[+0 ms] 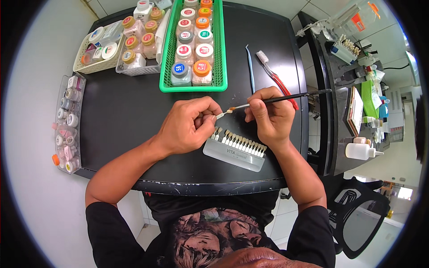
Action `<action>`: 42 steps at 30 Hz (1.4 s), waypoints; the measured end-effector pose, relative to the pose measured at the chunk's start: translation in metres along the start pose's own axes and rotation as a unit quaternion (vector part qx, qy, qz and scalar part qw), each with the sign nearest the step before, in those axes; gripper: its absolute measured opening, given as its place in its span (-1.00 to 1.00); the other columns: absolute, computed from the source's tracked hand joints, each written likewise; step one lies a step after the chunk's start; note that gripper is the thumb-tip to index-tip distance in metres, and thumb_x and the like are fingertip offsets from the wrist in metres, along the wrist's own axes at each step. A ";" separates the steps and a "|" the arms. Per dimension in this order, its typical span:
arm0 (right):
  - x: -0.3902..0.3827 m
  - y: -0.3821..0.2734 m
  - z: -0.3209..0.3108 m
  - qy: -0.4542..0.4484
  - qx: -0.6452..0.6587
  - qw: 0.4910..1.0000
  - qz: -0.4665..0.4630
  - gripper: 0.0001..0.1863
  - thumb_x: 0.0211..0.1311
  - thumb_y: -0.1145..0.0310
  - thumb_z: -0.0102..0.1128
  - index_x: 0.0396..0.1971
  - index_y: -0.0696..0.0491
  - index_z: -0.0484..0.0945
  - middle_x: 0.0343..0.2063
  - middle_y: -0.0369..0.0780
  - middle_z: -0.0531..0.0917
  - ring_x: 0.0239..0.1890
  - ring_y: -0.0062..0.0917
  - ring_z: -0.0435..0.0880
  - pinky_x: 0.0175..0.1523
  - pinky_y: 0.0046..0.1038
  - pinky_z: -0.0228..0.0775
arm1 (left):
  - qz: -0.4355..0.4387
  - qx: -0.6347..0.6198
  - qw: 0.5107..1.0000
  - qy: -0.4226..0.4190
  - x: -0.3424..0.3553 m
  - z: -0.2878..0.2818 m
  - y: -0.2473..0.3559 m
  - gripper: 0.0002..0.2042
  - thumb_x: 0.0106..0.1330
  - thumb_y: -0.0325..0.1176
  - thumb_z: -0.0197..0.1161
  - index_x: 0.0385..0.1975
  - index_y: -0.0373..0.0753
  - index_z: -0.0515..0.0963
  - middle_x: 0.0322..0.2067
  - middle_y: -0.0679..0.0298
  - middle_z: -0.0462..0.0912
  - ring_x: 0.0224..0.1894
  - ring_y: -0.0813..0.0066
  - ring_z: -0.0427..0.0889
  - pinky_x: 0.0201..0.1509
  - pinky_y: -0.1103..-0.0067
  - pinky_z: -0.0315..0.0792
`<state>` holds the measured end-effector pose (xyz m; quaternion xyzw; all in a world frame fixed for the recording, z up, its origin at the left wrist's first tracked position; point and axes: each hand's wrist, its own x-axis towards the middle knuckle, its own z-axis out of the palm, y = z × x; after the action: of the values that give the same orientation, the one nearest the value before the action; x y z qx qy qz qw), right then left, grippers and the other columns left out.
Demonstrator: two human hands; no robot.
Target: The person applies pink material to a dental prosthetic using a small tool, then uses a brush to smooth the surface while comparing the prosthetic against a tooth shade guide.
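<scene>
My left hand (190,125) pinches a small tooth-coloured shade tab on a pale stick (220,115) between thumb and fingers. My right hand (270,118) grips a slim black-handled brush (300,95), whose orange-brown tip is at or right beside the tab's tooth-shaped end; touching is hard to tell. Below both hands lies a grey shade guide holder (233,157) with a row of tooth-shaped tabs on white sticks. Beyond my right hand lie a blue thin tool (250,67) and a red toothbrush (276,77) with pale bristles.
A green basket (225,67) of capped jars stands at the back of the black desk (120,120), beside trays (156,68) of more jars. A clear box (68,125) of small pots lines the left edge. A side counter (338,125) with bottles and boxes and a chair (362,210) are right.
</scene>
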<state>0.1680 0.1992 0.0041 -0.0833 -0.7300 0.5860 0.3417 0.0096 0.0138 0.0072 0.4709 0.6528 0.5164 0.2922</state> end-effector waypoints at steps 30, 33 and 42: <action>0.007 -0.007 -0.005 0.023 -0.148 0.989 0.010 -0.81 0.55 0.42 0.41 -0.26 0.22 0.67 -0.54 -0.27 0.72 -0.56 -0.69 0.70 -0.46 -0.59 0.52 | 0.010 0.011 1.000 -0.006 -0.001 -0.001 -0.001 -0.89 0.38 -0.56 0.23 -0.17 -0.37 0.63 -0.52 0.33 0.59 -0.55 0.68 0.48 -0.43 0.58 0.39; 0.006 -0.013 -0.006 0.025 -0.064 0.998 0.015 -0.79 0.61 0.38 0.33 -0.18 0.26 0.68 -0.41 -0.23 0.75 -0.41 -0.66 0.76 -0.36 -0.60 0.62 | 0.028 0.029 0.999 -0.014 -0.003 0.000 -0.004 -0.89 0.44 -0.57 0.20 -0.12 -0.35 0.58 -0.46 0.36 0.58 -0.50 0.74 0.45 -0.41 0.63 0.33; 0.009 -0.017 0.002 -0.116 -0.191 0.973 -0.059 -0.79 0.22 0.61 0.56 -0.15 0.19 0.77 -0.36 -0.17 0.74 -0.43 -0.49 0.72 -0.31 -0.44 0.54 | 0.018 0.012 1.000 -0.020 -0.003 -0.004 0.003 -0.91 0.46 -0.54 0.17 -0.12 -0.35 0.54 -0.43 0.26 0.58 -0.48 0.56 0.54 -0.37 0.52 0.43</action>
<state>0.1645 0.1972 0.0232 -0.0354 -0.8665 0.4206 0.2664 0.0086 0.0092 0.0111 0.4963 0.6447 0.5037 0.2906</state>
